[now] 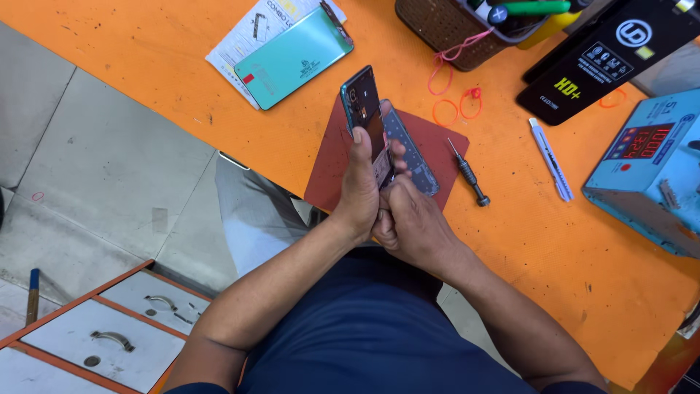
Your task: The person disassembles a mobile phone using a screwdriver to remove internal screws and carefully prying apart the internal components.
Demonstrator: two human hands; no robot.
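2 hands clamp 1 phone: left hand grips its glossy teal-edged body upright, right hand pinches the lower edge, above the dark red mat on the orange bench.

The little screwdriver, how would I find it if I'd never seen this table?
Start at the orange table and find the dark red mat under the hands. Just right of that mat lies the screwdriver, short, dark and metal with a thin tip. The white pen-shaped tool farther right is longer and pale.
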